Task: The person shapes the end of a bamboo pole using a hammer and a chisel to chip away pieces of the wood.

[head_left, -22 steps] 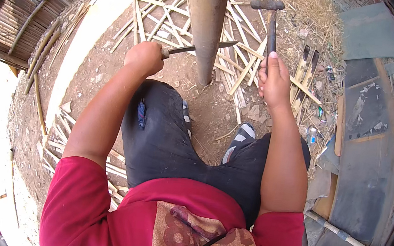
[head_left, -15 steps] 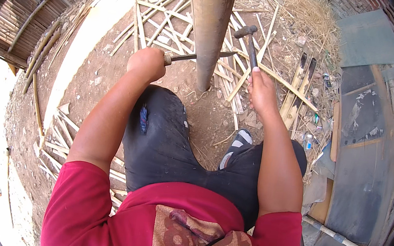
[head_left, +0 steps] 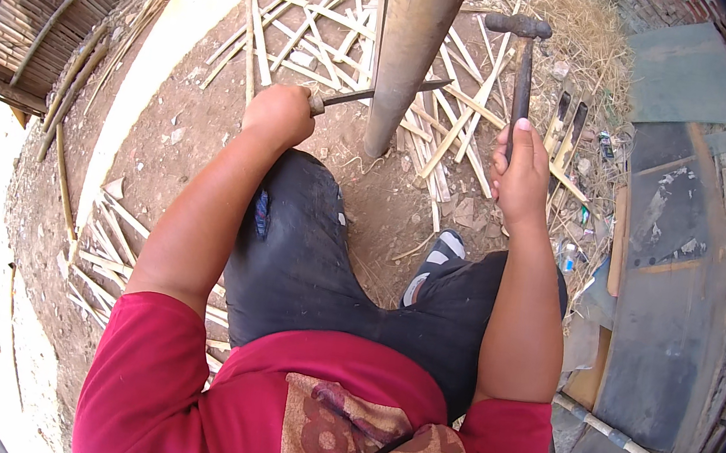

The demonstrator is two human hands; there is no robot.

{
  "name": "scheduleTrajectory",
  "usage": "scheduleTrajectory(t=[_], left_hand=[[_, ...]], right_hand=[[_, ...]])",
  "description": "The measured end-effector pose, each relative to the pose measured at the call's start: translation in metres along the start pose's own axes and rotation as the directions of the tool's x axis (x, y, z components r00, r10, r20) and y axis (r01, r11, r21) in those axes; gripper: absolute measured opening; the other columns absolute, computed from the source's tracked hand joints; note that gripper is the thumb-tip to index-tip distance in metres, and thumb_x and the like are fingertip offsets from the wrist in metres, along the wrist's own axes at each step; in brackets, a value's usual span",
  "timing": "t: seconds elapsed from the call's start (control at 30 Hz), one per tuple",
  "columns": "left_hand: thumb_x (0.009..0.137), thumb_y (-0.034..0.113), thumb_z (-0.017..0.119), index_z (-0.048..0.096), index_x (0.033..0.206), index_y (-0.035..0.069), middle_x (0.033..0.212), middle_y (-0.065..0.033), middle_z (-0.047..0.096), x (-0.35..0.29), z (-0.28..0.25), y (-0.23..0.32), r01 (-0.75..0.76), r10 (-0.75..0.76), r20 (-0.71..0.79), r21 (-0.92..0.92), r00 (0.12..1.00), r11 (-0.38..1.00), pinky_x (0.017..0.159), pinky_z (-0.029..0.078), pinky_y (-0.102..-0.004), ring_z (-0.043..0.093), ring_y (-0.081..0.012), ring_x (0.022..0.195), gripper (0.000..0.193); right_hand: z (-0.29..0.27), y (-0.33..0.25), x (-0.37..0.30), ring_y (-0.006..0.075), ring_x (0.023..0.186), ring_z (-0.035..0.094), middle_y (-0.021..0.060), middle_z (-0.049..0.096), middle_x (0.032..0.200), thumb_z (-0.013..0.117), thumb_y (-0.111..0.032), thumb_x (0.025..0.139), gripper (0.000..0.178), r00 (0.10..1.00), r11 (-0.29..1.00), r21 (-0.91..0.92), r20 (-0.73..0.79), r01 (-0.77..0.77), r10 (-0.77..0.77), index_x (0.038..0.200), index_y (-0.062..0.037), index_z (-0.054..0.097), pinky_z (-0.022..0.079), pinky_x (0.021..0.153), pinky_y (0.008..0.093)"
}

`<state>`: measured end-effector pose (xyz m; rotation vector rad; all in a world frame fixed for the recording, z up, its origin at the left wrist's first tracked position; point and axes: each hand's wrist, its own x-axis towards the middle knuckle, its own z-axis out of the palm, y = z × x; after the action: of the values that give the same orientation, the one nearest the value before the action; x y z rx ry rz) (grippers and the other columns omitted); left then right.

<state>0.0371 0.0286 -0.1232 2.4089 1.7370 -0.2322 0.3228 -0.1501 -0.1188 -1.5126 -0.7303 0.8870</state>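
A thick brown bamboo pole (head_left: 419,41) stands upright and slightly tilted in front of me, its lower end on the dirt. My left hand (head_left: 281,115) is closed around the wooden handle of a long dark knife (head_left: 348,97). The blade crosses the pole, and its pointed tip sticks out on the right side. Whether the middle of the blade is in the pole or behind it, I cannot tell. Right of the pole, my right hand (head_left: 521,174) grips a hammer (head_left: 525,65) by its dark handle, head up and apart from the knife.
Split bamboo strips (head_left: 317,14) lie crisscrossed on the dirt beyond the pole, with more strips (head_left: 108,248) at left. Straw (head_left: 590,36) and two half-round bamboo pieces (head_left: 568,130) lie at right. Dark sheets (head_left: 660,339) line the right side; a woven bamboo wall (head_left: 43,10) stands far left.
The hammer has gone up and to the right, away from the knife and pole. The pole's upper part has shifted right in view. My left hand still holds the knife across it.
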Motion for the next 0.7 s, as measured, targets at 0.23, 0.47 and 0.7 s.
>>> scheduleTrajectory(t=[0.23, 0.47, 0.7], left_hand=[[0.089, 0.022, 0.065, 0.074, 0.112, 0.007, 0.107, -0.0197, 0.076, -0.006, 0.000, -0.005, 0.011, -0.011, -0.012, -0.014, 1.000, 1.000, 0.092, 0.058, -0.0476, 0.073, -0.0375, 0.102, 0.029], [0.089, 0.017, 0.063, 0.076, 0.114, 0.007, 0.113, -0.0197, 0.076, 0.002, 0.001, -0.005, 0.002, -0.002, 0.015, 0.031, 1.000, 1.000, 0.092, 0.059, -0.0455, 0.074, -0.0364, 0.105, 0.030], [0.091, 0.023, 0.063, 0.075, 0.113, 0.009, 0.110, -0.0192, 0.075, 0.002, 0.002, -0.009, 0.037, -0.038, 0.039, 0.043, 0.999, 0.998, 0.093, 0.058, -0.0470, 0.073, -0.0355, 0.104, 0.029]], right_hand=[[0.013, 0.037, 0.022, 0.0118, 0.054, 0.050, 0.0010, 0.051, 0.068, 0.046, -0.045, 0.110, 0.046, 0.997, 0.947, -0.313, 0.003, -0.074, 0.079, 0.094, -0.0036, 0.059, 0.041, 0.050, 0.0312], [0.023, 0.040, 0.006, 0.0074, 0.051, 0.042, -0.0024, 0.047, 0.065, 0.042, -0.043, 0.112, 0.045, 0.982, 0.962, -0.211, 0.050, -0.170, 0.185, 0.090, -0.0057, 0.056, 0.036, 0.045, 0.0276], [0.021, 0.012, 0.004, 0.0084, 0.052, 0.044, -0.0018, 0.047, 0.063, 0.043, -0.041, 0.112, 0.046, 0.996, 0.998, 0.026, 0.052, 0.066, -0.067, 0.087, -0.0059, 0.058, 0.037, 0.050, 0.0283]])
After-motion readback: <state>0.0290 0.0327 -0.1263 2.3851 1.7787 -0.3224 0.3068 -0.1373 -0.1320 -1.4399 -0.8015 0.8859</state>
